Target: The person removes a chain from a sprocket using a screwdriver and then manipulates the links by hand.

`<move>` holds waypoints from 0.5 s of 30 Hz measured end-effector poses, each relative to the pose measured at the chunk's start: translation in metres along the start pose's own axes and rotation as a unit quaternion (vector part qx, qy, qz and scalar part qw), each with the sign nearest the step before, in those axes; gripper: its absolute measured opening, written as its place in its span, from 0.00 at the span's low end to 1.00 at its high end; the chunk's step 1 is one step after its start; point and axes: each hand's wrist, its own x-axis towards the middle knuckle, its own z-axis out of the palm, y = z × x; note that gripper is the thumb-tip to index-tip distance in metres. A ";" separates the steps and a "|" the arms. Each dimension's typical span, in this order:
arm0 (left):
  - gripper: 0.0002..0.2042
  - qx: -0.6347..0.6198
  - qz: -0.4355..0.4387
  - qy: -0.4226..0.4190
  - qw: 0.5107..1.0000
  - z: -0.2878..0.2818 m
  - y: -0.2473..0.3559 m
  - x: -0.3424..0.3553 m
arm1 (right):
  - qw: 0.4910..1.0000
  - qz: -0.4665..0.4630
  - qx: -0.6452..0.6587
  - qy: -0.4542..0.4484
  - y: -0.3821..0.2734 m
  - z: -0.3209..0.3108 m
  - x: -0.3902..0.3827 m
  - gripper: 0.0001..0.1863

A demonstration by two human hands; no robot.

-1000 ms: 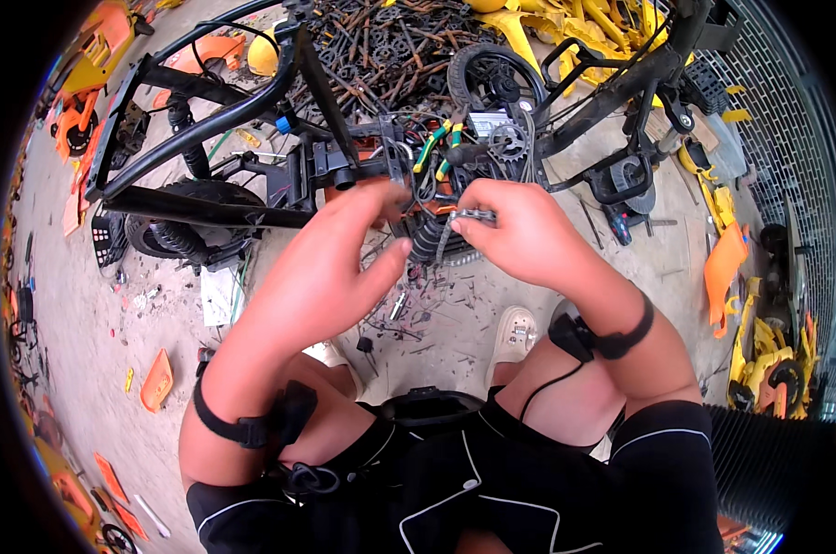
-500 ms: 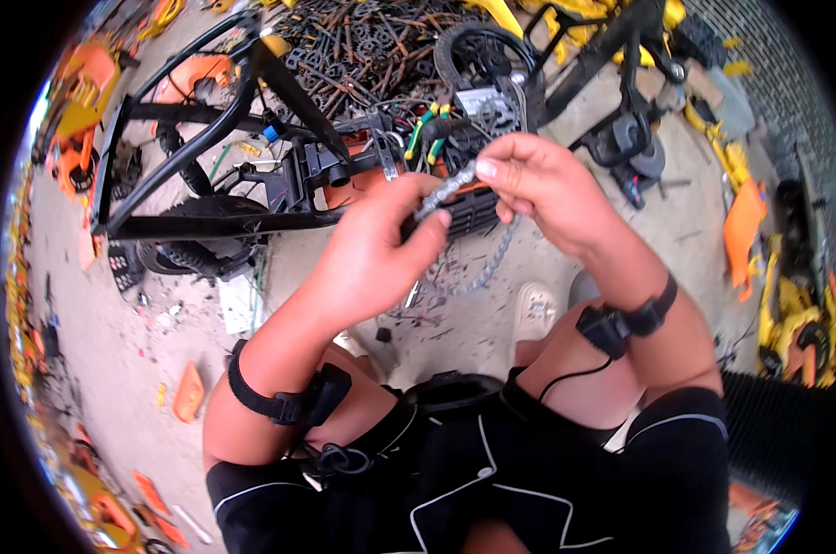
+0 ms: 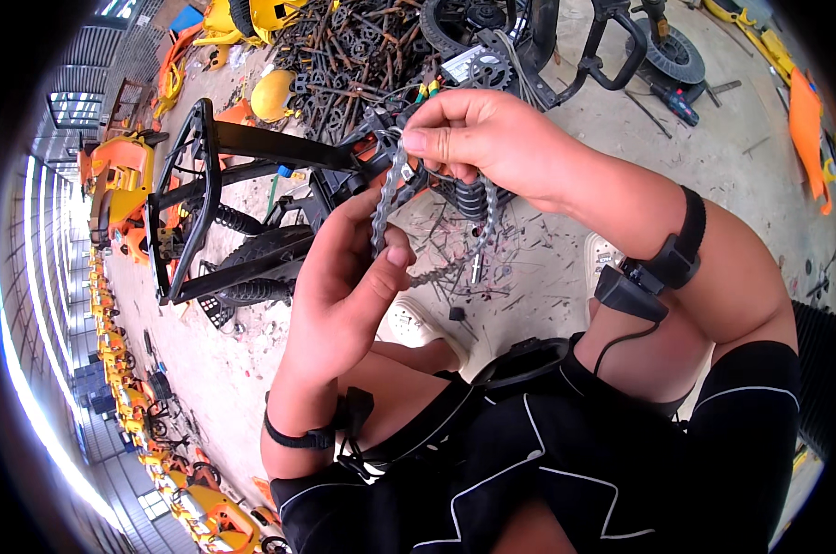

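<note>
A grey metal roller chain [image 3: 386, 198] hangs in a loop between my two hands, above the floor in front of my knees. My right hand [image 3: 473, 138] pinches its upper part between thumb and fingertips, higher and farther away. Below and to the left, my left hand [image 3: 348, 286] grips the chain between thumb and curled fingers. The far side of the loop drops from under my right hand and curves back to my left. Beyond the hands lies a black tubular vehicle frame [image 3: 210, 203], with a black coil spring [image 3: 469, 197] behind the chain.
A heap of rusty cranks and chainrings [image 3: 367, 55] lies at the back beside a yellow helmet-like shell [image 3: 273, 94]. A wheel [image 3: 672, 51] and a cordless drill [image 3: 678, 103] lie back right. Yellow vehicles [image 3: 141, 397] line the left. Small debris dots the floor.
The view has turned, bringing the wall and vehicle row on the left into sight. The chain stretch between my hands has gone from slanting to nearly upright, my right hand now above my left.
</note>
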 end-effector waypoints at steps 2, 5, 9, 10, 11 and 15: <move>0.23 0.028 -0.004 -0.004 1.000 0.000 0.002 0.006 | 1.000 -0.012 0.005 0.017 0.002 -0.002 0.003 0.12; 0.23 0.047 -0.002 -0.002 0.999 -0.003 -0.005 0.017 | 0.999 0.008 -0.007 0.034 0.003 -0.004 0.006 0.12; 0.22 0.030 -0.021 -0.012 0.999 -0.011 -0.020 0.034 | 0.996 0.042 -0.014 0.077 0.000 -0.007 0.004 0.13; 0.22 0.029 -0.023 -0.001 0.999 -0.014 -0.023 0.037 | 0.996 0.038 -0.016 0.081 0.000 -0.007 0.005 0.13; 0.21 0.027 -0.025 0.011 0.999 -0.016 -0.026 0.041 | 0.996 0.033 -0.017 0.085 0.001 -0.008 0.006 0.14; 0.18 -0.005 -0.020 0.016 1.000 -0.030 -0.035 0.051 | 0.996 0.024 -0.017 0.090 0.012 -0.018 0.007 0.13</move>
